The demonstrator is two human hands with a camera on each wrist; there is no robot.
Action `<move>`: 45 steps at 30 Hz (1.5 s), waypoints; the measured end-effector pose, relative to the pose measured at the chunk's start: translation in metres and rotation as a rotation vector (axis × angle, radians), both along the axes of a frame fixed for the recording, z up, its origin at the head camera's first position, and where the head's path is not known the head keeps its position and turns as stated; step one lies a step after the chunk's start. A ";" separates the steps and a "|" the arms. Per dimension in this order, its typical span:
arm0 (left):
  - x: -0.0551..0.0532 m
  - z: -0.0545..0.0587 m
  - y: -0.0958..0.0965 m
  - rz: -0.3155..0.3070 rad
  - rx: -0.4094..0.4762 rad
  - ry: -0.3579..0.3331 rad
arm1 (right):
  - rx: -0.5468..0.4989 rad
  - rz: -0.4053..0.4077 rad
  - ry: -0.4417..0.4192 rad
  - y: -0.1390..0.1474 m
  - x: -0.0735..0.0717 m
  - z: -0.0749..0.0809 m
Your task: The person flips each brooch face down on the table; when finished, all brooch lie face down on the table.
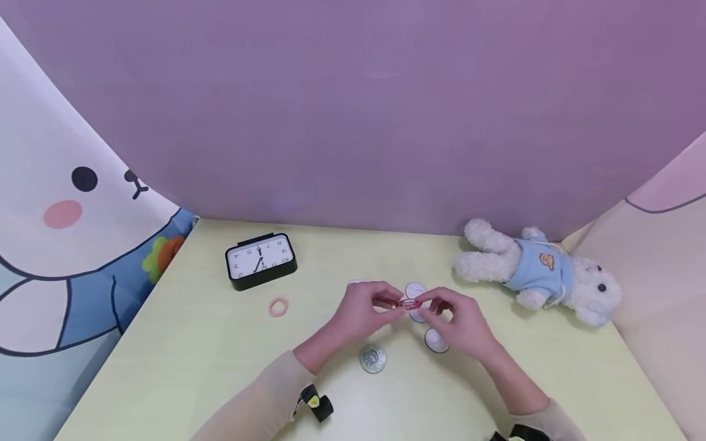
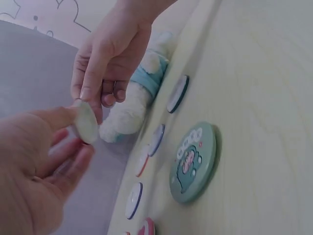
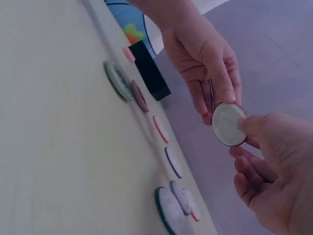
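Above the table, my left hand [image 1: 361, 310] and right hand [image 1: 462, 321] face each other, both pinching a small round badge [image 1: 409, 304] with a red edge. In the right wrist view the badge [image 3: 227, 124] turns a pale, plain face to the camera, with my right thumb on its rim. The left wrist view shows the same badge [image 2: 86, 122] between fingertips of both hands. Below lie several round badges: a green one with a cartoon dinosaur [image 2: 192, 164], a pale one [image 1: 437, 340] by my right wrist, and others partly hidden behind the hands.
A black-framed clock [image 1: 261, 260] lies at the back left, a pink ring [image 1: 278, 307] just in front of it. At the back right lies a white plush toy [image 1: 485, 251] in a blue top. A purple backdrop [image 1: 353, 110] rises behind the table [image 1: 182, 343].
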State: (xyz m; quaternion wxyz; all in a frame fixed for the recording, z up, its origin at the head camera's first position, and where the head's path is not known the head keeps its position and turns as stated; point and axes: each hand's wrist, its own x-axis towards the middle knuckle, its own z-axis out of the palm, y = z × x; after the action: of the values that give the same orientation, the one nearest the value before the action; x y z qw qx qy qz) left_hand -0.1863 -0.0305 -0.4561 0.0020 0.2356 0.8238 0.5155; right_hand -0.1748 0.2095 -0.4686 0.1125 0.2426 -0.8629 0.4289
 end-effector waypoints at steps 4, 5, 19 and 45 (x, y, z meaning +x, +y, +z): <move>0.003 0.004 0.003 0.000 0.073 0.091 | -0.067 -0.053 0.017 0.001 0.000 0.006; 0.004 0.004 0.004 0.001 0.082 0.104 | -0.081 -0.060 0.024 0.000 0.000 0.007; 0.008 0.006 0.005 0.020 0.161 0.062 | -0.125 -0.024 0.023 -0.007 0.000 0.011; 0.007 0.000 0.000 0.009 -0.152 0.152 | 0.104 -0.011 0.110 -0.009 -0.001 0.009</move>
State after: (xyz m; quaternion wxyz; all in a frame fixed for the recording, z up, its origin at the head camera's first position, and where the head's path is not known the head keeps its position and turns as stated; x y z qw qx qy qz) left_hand -0.1791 -0.0302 -0.4561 -0.0450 0.2695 0.8593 0.4324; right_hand -0.1762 0.2002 -0.4600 0.1493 0.2664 -0.8779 0.3688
